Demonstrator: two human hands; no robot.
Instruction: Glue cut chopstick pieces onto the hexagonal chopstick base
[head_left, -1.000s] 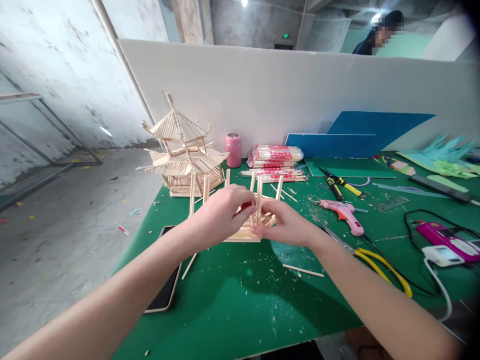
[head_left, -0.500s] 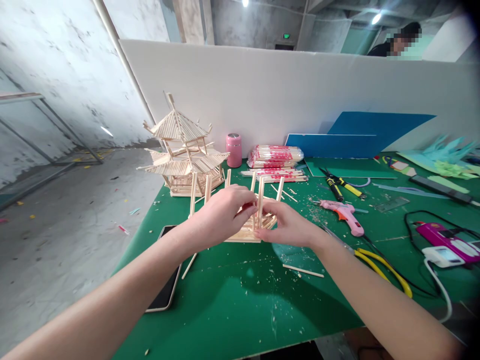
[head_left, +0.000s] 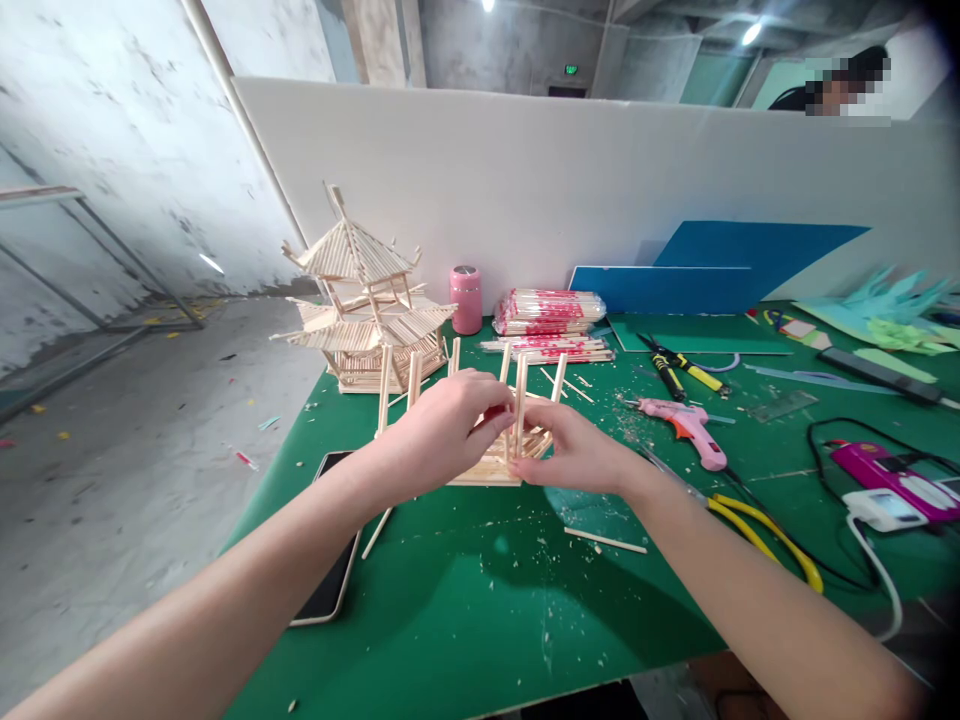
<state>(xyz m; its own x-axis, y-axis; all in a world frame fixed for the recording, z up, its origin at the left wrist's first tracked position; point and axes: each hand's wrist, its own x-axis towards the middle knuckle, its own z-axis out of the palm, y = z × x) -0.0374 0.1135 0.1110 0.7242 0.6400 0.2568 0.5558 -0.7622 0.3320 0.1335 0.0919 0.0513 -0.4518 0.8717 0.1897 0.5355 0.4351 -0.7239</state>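
A small model frame (head_left: 486, 474) of pale wooden sticks sits on the green table, with several paired-stick posts standing up from its base. My left hand (head_left: 450, 432) reaches over it from the left, its thumb and forefinger pinched at a stick by the near right post (head_left: 522, 385). From the other side my right hand (head_left: 581, 448) grips the foot of that post, thumb in front and fingers behind. The two hands' fingertips almost meet there, and they hide part of the base. Behind stands a taller stick pagoda (head_left: 361, 290) with tiered roofs.
A phone (head_left: 334, 580) lies under my left forearm. To the right are a pink glue gun (head_left: 686, 428), yellow-handled pliers (head_left: 765, 530), cutters (head_left: 679, 370) and a purple power strip (head_left: 892, 480) with cables. Packed sticks (head_left: 551, 312) and a pink flask (head_left: 466, 300) stand behind.
My hands and the stick frame hold nearly the same place. The view has shifted very slightly, and the person beyond the partition has moved to the right.
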